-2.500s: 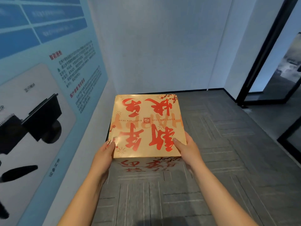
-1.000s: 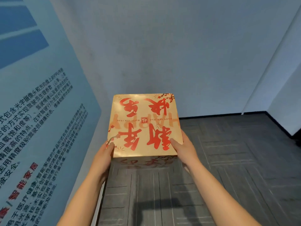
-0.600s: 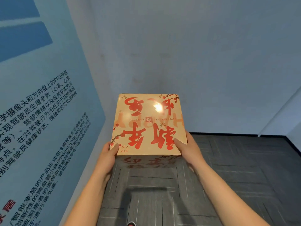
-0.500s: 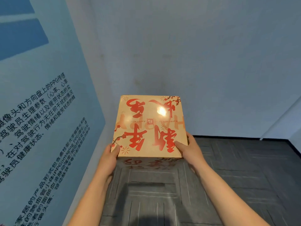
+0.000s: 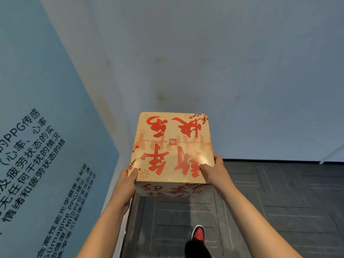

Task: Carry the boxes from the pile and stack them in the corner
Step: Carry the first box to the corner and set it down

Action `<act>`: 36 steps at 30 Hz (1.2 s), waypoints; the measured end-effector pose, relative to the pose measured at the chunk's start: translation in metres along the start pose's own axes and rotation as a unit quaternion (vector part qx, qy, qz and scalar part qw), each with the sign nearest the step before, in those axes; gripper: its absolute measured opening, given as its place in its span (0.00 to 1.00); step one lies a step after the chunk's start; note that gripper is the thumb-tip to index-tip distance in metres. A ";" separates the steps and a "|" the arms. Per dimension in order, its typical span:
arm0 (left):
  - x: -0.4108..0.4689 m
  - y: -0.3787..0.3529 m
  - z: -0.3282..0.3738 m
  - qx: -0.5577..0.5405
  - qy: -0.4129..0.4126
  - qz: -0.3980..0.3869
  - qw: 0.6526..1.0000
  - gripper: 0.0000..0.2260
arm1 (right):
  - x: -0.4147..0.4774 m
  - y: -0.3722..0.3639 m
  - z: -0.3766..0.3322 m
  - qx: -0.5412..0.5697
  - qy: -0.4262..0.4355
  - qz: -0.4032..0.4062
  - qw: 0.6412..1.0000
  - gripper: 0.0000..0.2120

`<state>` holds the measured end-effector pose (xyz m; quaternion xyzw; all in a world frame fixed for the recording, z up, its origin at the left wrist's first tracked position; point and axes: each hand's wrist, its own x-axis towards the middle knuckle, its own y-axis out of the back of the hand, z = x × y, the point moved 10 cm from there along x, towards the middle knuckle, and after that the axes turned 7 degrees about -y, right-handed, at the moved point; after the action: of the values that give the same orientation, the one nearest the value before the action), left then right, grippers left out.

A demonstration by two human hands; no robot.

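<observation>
A gold cardboard box (image 5: 172, 146) with large red calligraphy is held out in front of me, above the floor. My left hand (image 5: 126, 183) grips its left near corner, thumb on the top face. My right hand (image 5: 214, 172) grips the right near corner, thumb resting on the lid. The box hangs close to the room corner where the blue poster wall (image 5: 42, 146) meets the grey back wall (image 5: 204, 62). The floor under the box is hidden by it.
Dark grey carpet tiles (image 5: 279, 202) cover the floor to the right. A black skirting strip (image 5: 270, 161) runs along the back wall. My red shoe (image 5: 198, 233) steps forward below the box.
I have walked closer to the corner; the back wall fills more of the view. The box stays held in both hands. My red shoe has come into view below.
</observation>
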<state>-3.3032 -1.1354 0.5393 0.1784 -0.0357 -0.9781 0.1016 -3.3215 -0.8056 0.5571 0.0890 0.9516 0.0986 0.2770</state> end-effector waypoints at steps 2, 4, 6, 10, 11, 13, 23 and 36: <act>0.033 -0.005 -0.003 0.011 0.011 0.004 1.000 0.13 | 0.038 -0.010 -0.007 0.005 -0.007 -0.008 1.000 0.27; 0.066 -0.013 -0.004 0.030 0.021 0.002 0.999 0.13 | 0.079 -0.021 -0.013 0.015 -0.012 -0.018 1.000 0.23; 0.096 -0.023 -0.003 0.048 0.027 0.000 0.998 0.14 | 0.119 -0.032 -0.019 0.011 -0.014 -0.032 0.999 0.20; 0.153 -0.035 -0.006 0.061 0.053 0.014 0.997 0.12 | 0.202 -0.058 -0.022 -0.035 -0.028 -0.068 0.997 0.15; 0.166 -0.034 -0.010 0.060 0.062 0.027 0.996 0.13 | 0.221 -0.065 -0.021 -0.043 -0.039 -0.073 0.996 0.17; 0.193 -0.031 -0.018 0.053 0.078 0.052 0.994 0.14 | 0.255 -0.078 -0.019 -0.056 -0.069 -0.079 0.993 0.23; 0.342 -0.022 -0.159 0.067 0.137 0.131 0.980 0.12 | 0.419 -0.180 0.059 -0.076 -0.103 -0.061 0.990 0.30; 0.522 -0.004 -0.433 0.092 0.139 0.134 0.977 0.13 | 0.631 -0.337 0.274 -0.121 -0.084 -0.076 0.986 0.26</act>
<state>-3.6283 -1.2563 -0.0437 0.3150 -0.1345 -0.9138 0.2184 -3.7350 -0.9515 -0.0709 -0.0096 0.9100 0.1843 0.3712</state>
